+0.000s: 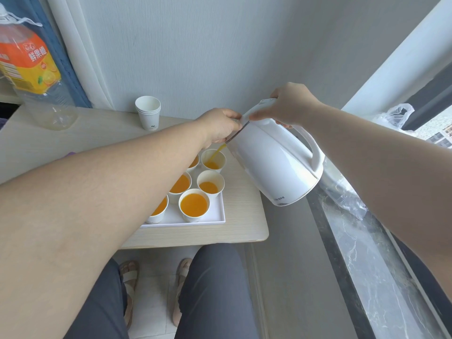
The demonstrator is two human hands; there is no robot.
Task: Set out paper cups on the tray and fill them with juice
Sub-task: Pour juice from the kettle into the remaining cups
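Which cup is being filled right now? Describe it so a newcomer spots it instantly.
On the pale wooden table sits a white tray of paper cups. Look at its far right corner, under the spout of the tilted white kettle. That cup alone has an orange stream falling into it.
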